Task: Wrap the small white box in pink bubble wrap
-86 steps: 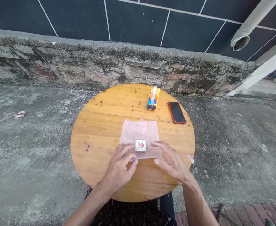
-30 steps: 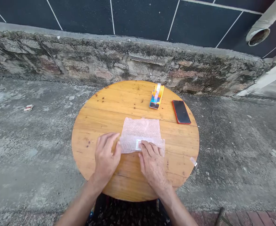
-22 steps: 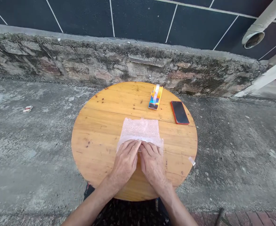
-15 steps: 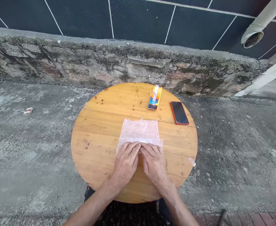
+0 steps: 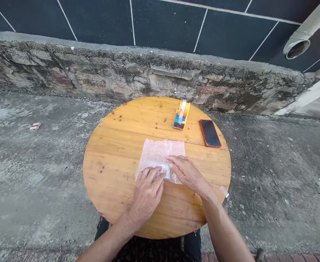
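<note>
A pinkish, see-through sheet of bubble wrap (image 5: 162, 148) lies on the round wooden table, its near part folded over. Under or within the fold shows a small whitish flat piece (image 5: 164, 171), too blurred to name. My left hand (image 5: 149, 185) holds the folded near edge down, fingers bent over it and thumb close to the index finger. On the right side of the wrap, my right hand (image 5: 186, 173) rests lightly, its fingers stretched toward the left and apart from the thumb.
A yellow and blue tape dispenser (image 5: 182, 115) stands at the table's far side. Right of it lies a phone (image 5: 210, 133) with a red edge. A strip of tape (image 5: 224, 192) hangs at the right rim of the wooden table (image 5: 111, 156). A stone wall base (image 5: 116, 76) runs behind.
My right hand has shifted right and slightly up, away from my left hand, baring the middle of the fold. My left hand stays at the near edge.
</note>
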A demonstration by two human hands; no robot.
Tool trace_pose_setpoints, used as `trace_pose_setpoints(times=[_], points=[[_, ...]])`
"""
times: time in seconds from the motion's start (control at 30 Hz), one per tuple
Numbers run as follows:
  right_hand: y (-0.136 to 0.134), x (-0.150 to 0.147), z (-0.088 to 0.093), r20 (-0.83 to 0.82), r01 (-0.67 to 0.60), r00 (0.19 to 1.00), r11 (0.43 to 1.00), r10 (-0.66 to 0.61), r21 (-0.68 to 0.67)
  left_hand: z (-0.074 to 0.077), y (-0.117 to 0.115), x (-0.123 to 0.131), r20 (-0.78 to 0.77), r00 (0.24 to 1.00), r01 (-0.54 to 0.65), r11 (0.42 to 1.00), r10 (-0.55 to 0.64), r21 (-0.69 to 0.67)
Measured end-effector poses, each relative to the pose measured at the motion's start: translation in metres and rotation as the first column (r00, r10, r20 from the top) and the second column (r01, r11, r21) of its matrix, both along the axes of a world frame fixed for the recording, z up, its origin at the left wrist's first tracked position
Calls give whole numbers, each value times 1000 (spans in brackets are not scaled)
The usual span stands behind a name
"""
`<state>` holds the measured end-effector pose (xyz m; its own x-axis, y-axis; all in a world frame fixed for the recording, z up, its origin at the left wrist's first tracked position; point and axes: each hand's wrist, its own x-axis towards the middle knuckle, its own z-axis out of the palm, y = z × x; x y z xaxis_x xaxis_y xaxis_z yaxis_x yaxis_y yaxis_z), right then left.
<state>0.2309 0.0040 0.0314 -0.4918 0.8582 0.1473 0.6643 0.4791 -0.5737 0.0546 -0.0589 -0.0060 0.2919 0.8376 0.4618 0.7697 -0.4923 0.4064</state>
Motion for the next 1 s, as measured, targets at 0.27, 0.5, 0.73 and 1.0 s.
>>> trace_pose_setpoints(times=[0.27, 0.5, 0.73, 1.0], points=[[3, -2, -10, -41, -49, 998, 999, 49, -18, 2, -1, 1, -46, 998, -49, 999, 48, -23], [2, 4, -13, -95, -7, 996, 1000, 6, -14, 2, -1, 3, -46, 997, -68, 998, 68, -16], [2, 15, -26, -18, 194, 981, 981, -193, 5, 1, -1, 2, -12, 998, -54, 999, 54, -4], [-32, -3, 3, -3, 191, 980, 927, -201, 321, -3, -2, 4, 6, 998, -55, 998, 55, -5]])
